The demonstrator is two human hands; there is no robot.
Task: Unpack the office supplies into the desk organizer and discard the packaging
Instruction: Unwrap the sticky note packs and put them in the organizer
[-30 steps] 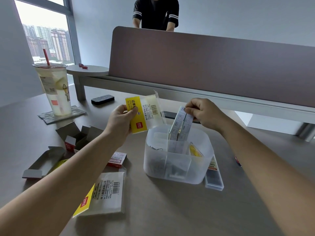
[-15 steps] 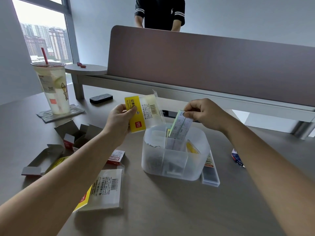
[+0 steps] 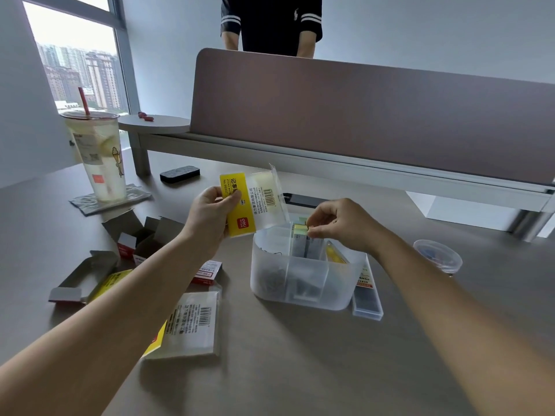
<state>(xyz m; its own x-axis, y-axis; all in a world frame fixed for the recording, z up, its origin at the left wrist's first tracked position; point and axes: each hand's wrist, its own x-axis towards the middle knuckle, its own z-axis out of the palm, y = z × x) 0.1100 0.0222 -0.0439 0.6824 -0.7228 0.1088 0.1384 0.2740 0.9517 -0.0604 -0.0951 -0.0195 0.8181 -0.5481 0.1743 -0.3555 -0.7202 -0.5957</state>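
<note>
Head view. The left hand (image 3: 210, 217) grasps a clear packaging sleeve with a yellow header (image 3: 250, 202), thumb on the yellow strip and fingers behind, holding it upright above the table (image 3: 300, 370), just over the far left rim of the desk organizer (image 3: 306, 283). The sleeve's flap stands open at the top.

The right hand (image 3: 342, 225) hovers over the organizer's rear middle compartment, thumb and forefinger pinching the top edge of a pack of sticky notes (image 3: 300, 231) that stands upright inside that compartment. The remaining fingers are curled.

The organizer is a translucent, frosted tub divided into compartments. Dark small items show dimly through its front left wall; what they are cannot be told. A yellow item (image 3: 336, 255) leans in the right rear compartment.

A long clear plastic case (image 3: 368, 292) lies on the table, touching the organizer's right side. Further right stands a small round clear tub (image 3: 437, 255) with blue contents.

Left of the organizer, discarded packaging lies on the table: a flat clear sleeve with barcode label (image 3: 189, 322) nearest the camera, a small red-and-white box (image 3: 207, 273) behind it, and opened grey cardboard boxes (image 3: 141, 235) further left.

At far left, a lidded drink cup with a red straw (image 3: 96, 154) stands on a grey coaster (image 3: 132, 196). A dark eraser block (image 3: 179, 173) lies beyond. Behind a brown partition screen (image 3: 360, 121) stands another person (image 3: 270, 22) in a dark shirt.
</note>
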